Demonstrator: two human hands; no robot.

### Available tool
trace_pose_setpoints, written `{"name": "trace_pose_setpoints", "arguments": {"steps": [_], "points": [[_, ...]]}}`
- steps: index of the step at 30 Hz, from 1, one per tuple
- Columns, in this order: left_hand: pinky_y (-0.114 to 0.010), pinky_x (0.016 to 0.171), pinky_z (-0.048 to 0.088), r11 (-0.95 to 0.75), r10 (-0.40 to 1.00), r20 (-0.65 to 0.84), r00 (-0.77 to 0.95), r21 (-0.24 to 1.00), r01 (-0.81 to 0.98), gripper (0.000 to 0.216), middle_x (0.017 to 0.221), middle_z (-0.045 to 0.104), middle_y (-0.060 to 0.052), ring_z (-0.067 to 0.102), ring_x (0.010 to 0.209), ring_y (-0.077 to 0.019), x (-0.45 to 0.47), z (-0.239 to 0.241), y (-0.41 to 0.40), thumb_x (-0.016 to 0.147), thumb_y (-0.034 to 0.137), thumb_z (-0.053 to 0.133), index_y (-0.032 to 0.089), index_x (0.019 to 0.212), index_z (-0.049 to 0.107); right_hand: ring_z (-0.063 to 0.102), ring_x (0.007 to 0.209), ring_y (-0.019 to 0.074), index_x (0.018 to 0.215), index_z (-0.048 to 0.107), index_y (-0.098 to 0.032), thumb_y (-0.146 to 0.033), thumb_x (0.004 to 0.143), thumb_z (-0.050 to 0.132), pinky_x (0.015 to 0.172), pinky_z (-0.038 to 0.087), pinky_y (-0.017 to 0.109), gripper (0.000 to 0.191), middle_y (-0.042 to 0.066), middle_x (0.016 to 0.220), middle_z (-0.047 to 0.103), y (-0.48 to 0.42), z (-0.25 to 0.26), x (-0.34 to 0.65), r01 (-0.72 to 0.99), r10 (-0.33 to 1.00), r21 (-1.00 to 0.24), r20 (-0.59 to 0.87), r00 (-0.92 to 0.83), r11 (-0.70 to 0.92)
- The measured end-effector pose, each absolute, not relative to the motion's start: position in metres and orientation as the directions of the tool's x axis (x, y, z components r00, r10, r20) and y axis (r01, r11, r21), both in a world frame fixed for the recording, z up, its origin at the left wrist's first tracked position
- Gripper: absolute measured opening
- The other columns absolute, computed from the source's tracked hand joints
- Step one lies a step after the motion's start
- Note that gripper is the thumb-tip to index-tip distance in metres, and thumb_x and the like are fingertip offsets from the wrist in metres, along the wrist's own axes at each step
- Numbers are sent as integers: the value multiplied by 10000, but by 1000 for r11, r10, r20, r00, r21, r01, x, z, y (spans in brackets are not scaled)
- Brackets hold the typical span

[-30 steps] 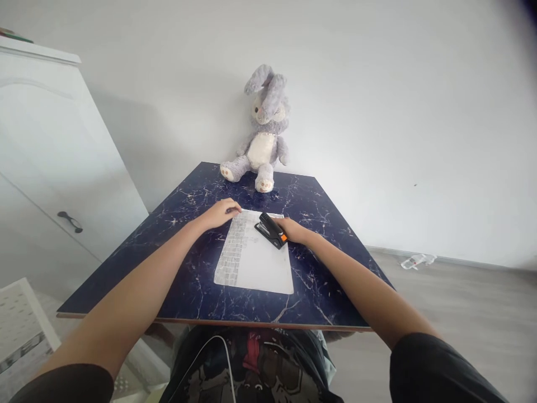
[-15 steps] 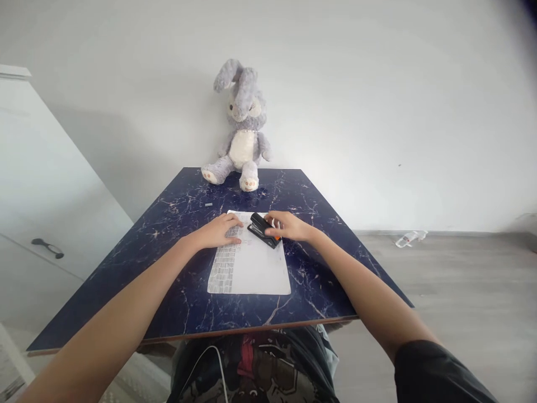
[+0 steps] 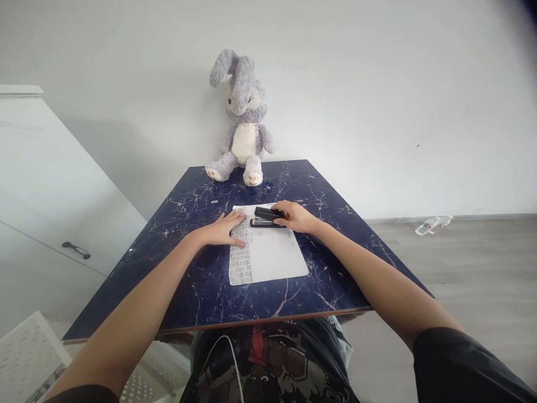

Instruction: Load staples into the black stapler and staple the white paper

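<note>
A white sheet of paper (image 3: 272, 256) with a printed strip down its left side lies on the dark blue marbled table (image 3: 201, 285). My left hand (image 3: 223, 230) rests flat on the paper's upper left part, fingers stretched out. My right hand (image 3: 296, 217) grips the back end of a black stapler (image 3: 265, 217) that sits at the paper's far edge, pointing left, its jaw slightly apart.
A grey plush rabbit (image 3: 242, 124) sits at the table's far edge against the wall. A small loose bit (image 3: 214, 201) lies on the table left of the paper. A white cabinet (image 3: 46, 196) stands at the left. A plastic bottle (image 3: 432, 224) lies on the floor at right.
My right hand turned the stapler from a diagonal to lying along the paper's far edge. My left hand slid from the paper's top corner down onto its left side. The view shifted.
</note>
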State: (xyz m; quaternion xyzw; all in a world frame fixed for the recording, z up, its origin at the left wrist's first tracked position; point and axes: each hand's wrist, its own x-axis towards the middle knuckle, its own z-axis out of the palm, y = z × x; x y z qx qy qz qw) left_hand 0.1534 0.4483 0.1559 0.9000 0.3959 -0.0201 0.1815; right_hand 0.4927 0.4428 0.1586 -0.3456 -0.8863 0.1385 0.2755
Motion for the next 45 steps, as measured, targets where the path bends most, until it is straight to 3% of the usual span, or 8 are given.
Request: {"name": "trace_pose_setpoints", "arguments": {"steps": [6, 14, 18, 22, 26, 33, 40, 45], "points": [[-581, 1274, -16, -630, 691, -203, 694, 301, 715, 1136, 1732, -94, -74, -69, 1604, -369, 152, 156, 449, 828, 795, 614, 312, 1686, 48, 619, 1021, 279, 1246, 672, -179, -427, 985, 589, 928, 491, 408, 370, 127, 1136, 692, 441, 159, 486, 403, 589, -456, 410, -696, 794], [-581, 1272, -18, -598, 696, -230, 680, 339, 726, 1161, 1734, -89, -75, -82, 1600, -386, 159, 167, 441, 812, 814, 614, 282, 1688, 69, 625, 996, 261, 1304, 673, -170, -470, 986, 607, 927, 497, 413, 442, 131, 1168, 691, 442, 153, 479, 367, 623, -553, 394, -676, 748], [-581, 1267, -48, -591, 703, -235, 671, 332, 735, 1170, 1733, -90, -82, -91, 1601, -379, 160, 169, 440, 814, 801, 624, 272, 1689, 54, 641, 982, 221, 1321, 669, -178, -404, 976, 589, 829, 529, 338, 420, 113, 1250, 686, 447, 155, 491, 334, 751, -771, 268, -603, 543], [-578, 1267, -45, -592, 703, -203, 681, 363, 719, 1164, 1736, -58, -85, -71, 1603, -384, 157, 164, 442, 802, 790, 650, 281, 1688, 94, 594, 617, 112, 1318, 649, -189, -291, 914, 561, 551, 528, 253, 426, 109, 1272, 685, 444, 162, 502, 193, 803, -969, 7, -596, 152], [-563, 1270, -39, -593, 700, -180, 691, 391, 703, 1143, 1739, -27, -74, -54, 1605, -381, 156, 162, 443, 794, 784, 659, 291, 1684, 138, 661, 548, 147, 1434, 511, -185, -297, 915, 491, 445, 584, 285, 531, 128, 1202, 699, 436, 167, 502, 160, 679, -970, -244, -693, -186], [-583, 1259, -69, -585, 701, -202, 684, 385, 714, 1135, 1737, -76, -69, -87, 1604, -371, 157, 163, 443, 811, 786, 642, 282, 1685, 123, 766, 666, 219, 1447, 468, -126, -205, 890, 450, 432, 620, 262, 563, 148, 1092, 730, 439, 164, 499, 128, 641, -937, -318, -698, -325], [-591, 1259, -78, -535, 748, -47, 662, 547, 643, 1046, 1726, 162, -83, -2, 1604, -381, 157, 157, 444, 754, 775, 725, 306, 1619, 370, 759, 1036, 338, 1452, 485, -127, -204, 946, 450, 636, 693, 341, 513, 214, 1421, 589, 435, 167, 499, 110, 616, -928, -322, -719, -357], [-491, 1296, 137, -307, 881, 114, 460, 877, 370, 762, 1672, 350, -55, 207, 1589, -323, 174, 153, 443, 996, 761, 309, 277, 1553, 501, 730, 1107, 353, 1436, 494, -118, -152, 956, 451, 868, 669, 442, 483, 209, 1448, 574, 436, 168, 500, 68, 590, -910, -321, -741, -409]]}}
